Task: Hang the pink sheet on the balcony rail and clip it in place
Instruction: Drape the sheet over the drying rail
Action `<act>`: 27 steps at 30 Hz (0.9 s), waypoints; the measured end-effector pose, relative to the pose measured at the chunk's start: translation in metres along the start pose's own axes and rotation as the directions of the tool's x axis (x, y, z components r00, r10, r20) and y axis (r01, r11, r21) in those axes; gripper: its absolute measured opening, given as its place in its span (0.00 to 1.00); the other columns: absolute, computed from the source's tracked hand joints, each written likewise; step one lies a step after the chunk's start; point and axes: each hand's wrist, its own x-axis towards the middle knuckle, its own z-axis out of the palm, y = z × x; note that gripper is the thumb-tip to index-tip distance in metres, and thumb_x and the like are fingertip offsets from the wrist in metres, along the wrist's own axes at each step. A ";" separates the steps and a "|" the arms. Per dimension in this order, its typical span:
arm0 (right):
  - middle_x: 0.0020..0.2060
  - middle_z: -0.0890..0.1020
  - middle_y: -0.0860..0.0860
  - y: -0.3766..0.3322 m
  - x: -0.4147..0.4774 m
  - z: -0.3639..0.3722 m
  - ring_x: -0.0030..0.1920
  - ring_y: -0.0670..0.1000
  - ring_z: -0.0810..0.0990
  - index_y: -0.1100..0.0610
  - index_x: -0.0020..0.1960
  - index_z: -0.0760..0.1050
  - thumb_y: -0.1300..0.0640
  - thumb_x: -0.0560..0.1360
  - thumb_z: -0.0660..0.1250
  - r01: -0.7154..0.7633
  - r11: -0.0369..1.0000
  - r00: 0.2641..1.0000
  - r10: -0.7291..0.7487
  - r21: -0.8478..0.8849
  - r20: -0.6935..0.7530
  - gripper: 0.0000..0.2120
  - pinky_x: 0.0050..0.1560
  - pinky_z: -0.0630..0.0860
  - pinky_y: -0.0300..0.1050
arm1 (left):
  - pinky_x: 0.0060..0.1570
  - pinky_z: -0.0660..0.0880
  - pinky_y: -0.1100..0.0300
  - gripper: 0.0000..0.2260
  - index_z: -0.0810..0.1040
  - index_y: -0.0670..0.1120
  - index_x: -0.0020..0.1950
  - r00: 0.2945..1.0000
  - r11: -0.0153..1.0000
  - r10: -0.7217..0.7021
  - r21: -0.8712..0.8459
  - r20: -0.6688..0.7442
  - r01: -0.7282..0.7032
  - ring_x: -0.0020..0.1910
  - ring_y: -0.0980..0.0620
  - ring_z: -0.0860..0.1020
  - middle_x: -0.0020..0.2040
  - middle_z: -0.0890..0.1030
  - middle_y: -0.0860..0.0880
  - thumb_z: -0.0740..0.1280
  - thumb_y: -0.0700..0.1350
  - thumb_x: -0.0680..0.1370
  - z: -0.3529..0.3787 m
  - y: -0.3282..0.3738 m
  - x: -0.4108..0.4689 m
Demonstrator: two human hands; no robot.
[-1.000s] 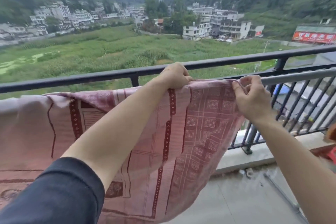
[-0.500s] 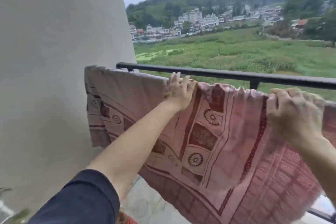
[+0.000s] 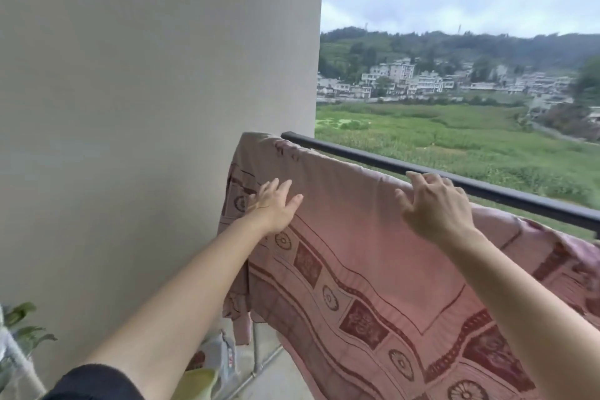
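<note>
The pink sheet (image 3: pixel 363 237), printed with dark red bands and round motifs, hangs draped over a bar just inside the black balcony rail (image 3: pixel 422 172); its left end reaches the wall. My left hand (image 3: pixel 276 204) lies flat on the sheet near its left end, fingers spread. My right hand (image 3: pixel 435 204) rests on the sheet's top fold with fingers apart, some curled over the far side. No clip shows in either hand.
A pale wall (image 3: pixel 146 107) closes the balcony on the left. Green plant leaves (image 3: pixel 22 325) sit at the lower left. A white bag (image 3: pixel 220 354) and a yellow-green item (image 3: pixel 198 383) lie below the sheet, beside thin metal rods (image 3: pixel 256 360).
My view has swung left along the rail to the wall. Both hands have let go of the gathered top edge and moved left, and now lie open on the sheet.
</note>
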 end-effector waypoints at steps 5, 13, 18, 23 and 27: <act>0.68 0.73 0.57 -0.083 0.073 0.036 0.67 0.59 0.72 0.54 0.77 0.63 0.40 0.81 0.55 0.035 0.997 0.992 -0.042 0.062 0.122 0.29 0.65 0.69 0.57 | 0.75 0.52 0.46 0.29 0.53 0.52 0.80 0.999 1.000 -0.011 0.028 -0.052 0.013 0.79 0.48 0.50 0.81 0.52 0.47 0.52 0.61 0.82 -0.017 -0.082 0.039; 0.66 0.75 0.58 -0.169 0.189 0.073 0.64 0.59 0.75 0.53 0.74 0.66 0.39 0.81 0.55 0.050 0.972 0.979 -0.093 0.231 0.180 0.27 0.58 0.73 0.54 | 0.75 0.57 0.47 0.30 0.55 0.49 0.79 0.990 0.992 -0.116 -0.067 -0.080 0.111 0.78 0.47 0.55 0.79 0.58 0.48 0.58 0.59 0.81 -0.023 -0.178 0.128; 0.58 0.81 0.56 -0.228 0.269 0.116 0.54 0.56 0.79 0.53 0.66 0.74 0.41 0.81 0.55 0.180 0.940 0.960 -0.232 0.291 0.157 0.22 0.44 0.71 0.48 | 0.70 0.64 0.49 0.26 0.61 0.47 0.77 0.976 0.978 -0.206 -0.058 -0.072 0.202 0.74 0.45 0.64 0.76 0.63 0.46 0.60 0.54 0.81 -0.004 -0.212 0.189; 0.61 0.78 0.57 -0.291 0.331 0.162 0.58 0.59 0.78 0.57 0.64 0.73 0.35 0.79 0.52 0.239 0.923 0.930 -0.306 0.302 0.202 0.30 0.46 0.70 0.50 | 0.70 0.65 0.50 0.28 0.57 0.45 0.78 0.931 0.929 -0.363 -0.092 -0.027 0.359 0.73 0.44 0.65 0.77 0.62 0.45 0.60 0.50 0.81 0.023 -0.245 0.266; 0.54 0.80 0.57 -0.324 0.359 0.179 0.46 0.58 0.76 0.58 0.50 0.73 0.42 0.83 0.53 0.359 0.911 0.850 -0.409 0.204 0.331 0.21 0.43 0.68 0.46 | 0.55 0.76 0.48 0.24 0.63 0.47 0.75 0.912 0.880 -0.392 -0.243 0.117 0.409 0.61 0.39 0.78 0.68 0.74 0.41 0.62 0.51 0.80 0.040 -0.262 0.311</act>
